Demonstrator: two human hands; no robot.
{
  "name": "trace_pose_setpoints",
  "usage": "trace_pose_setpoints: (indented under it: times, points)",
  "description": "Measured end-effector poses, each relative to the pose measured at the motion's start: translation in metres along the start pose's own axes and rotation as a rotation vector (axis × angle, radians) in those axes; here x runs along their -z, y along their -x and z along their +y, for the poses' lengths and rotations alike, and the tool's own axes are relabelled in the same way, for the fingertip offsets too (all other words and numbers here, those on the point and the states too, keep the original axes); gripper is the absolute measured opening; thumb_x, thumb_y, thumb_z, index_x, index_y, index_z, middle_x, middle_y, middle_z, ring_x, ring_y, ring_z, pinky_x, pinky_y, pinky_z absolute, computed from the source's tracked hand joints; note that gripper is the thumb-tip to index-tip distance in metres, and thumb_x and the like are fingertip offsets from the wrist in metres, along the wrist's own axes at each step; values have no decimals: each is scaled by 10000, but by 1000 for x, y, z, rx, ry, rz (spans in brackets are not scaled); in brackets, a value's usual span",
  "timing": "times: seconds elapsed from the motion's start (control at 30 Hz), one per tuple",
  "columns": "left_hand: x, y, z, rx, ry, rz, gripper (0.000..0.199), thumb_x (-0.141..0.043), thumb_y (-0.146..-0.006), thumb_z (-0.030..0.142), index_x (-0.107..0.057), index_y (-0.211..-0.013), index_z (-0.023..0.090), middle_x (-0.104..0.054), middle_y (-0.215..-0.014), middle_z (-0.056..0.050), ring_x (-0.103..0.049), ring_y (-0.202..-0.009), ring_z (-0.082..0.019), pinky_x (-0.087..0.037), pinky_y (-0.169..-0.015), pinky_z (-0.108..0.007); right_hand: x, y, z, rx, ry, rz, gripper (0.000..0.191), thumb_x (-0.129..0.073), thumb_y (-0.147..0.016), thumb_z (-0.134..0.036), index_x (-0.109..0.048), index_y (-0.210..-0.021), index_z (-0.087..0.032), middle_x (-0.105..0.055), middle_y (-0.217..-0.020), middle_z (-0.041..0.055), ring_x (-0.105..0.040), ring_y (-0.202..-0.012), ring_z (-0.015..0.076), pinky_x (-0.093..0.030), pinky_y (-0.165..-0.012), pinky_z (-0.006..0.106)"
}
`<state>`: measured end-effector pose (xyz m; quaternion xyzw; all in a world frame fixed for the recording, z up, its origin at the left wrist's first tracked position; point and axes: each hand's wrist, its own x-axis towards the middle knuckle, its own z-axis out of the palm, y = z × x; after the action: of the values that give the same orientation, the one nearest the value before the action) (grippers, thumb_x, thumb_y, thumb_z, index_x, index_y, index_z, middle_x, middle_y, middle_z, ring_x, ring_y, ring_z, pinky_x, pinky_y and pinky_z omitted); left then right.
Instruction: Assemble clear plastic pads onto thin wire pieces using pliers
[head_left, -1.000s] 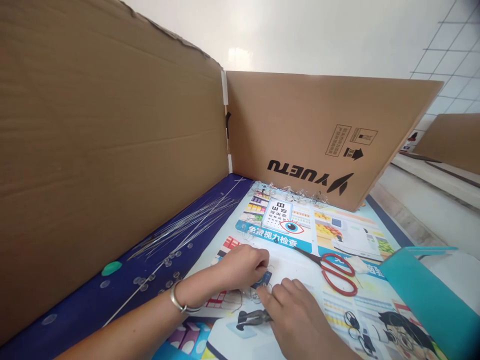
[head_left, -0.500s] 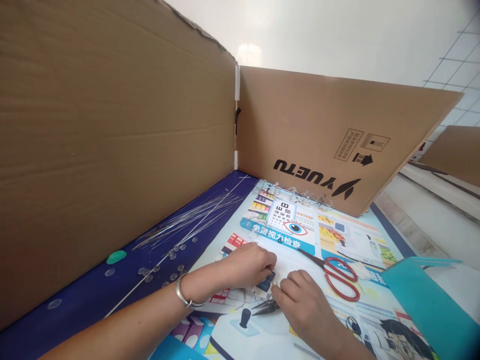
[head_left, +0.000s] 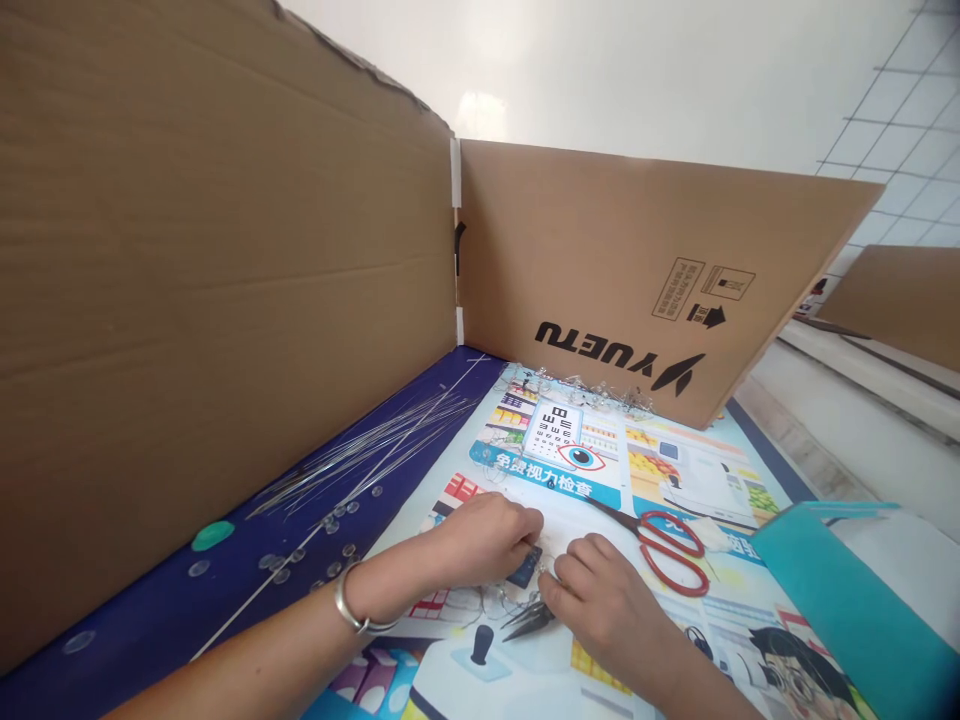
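Note:
My left hand (head_left: 487,537), a silver bangle on its wrist, is closed with its fingertips pinched together over the printed sheet. My right hand (head_left: 596,590) is closed just to its right, thumb and finger pinched. A thin wire strand with small clear beads (head_left: 501,600) runs by the fingertips of both hands; the exact grip points are hidden. The dark jaws of pliers (head_left: 529,620) stick out below my right hand; their handles are covered, and I cannot tell whether the hand touches them. Scissors with red handles (head_left: 673,552) lie partly open to the right.
Cardboard panels (head_left: 600,250) stand at the left and back. A bundle of thin wires (head_left: 367,440), loose clear discs (head_left: 279,565) and a green lump (head_left: 213,536) lie on the blue strip. Beaded wire pieces (head_left: 577,390) lie along the back panel. A teal folded sheet (head_left: 832,580) is at right.
The whole view has shifted slightly, so surroundings appear a little further left. Both hands stay pinched close together, with barely any visible movement over the sheet.

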<state>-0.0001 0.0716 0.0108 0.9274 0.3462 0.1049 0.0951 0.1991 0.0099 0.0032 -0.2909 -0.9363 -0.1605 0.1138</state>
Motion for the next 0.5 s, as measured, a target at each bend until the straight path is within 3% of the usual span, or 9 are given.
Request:
trace_pose_setpoints:
  times: [0.27, 0.5]
  points:
    - [-13, -5, 0, 106, 252, 12, 142, -455, -755, 148, -562, -819, 215, -664, -768, 6, -608, -702, -161, -385, -586, -209, 2, 1, 12, 49, 102, 29, 132, -455, -857, -107, -563, -910, -162, -486, -714, 16, -402, -694, 144, -299, -665, 329]
    - [-22, -8, 2, 133, 261, 35, 153, -458, -739, 130, -552, -824, 217, -658, -800, 16, -605, -736, -155, -397, -623, -212, 0, 7, 16, 20, 71, 29, 139, -451, -867, -113, -563, -929, -167, -491, -719, 13, -419, -717, 145, -304, -669, 320]
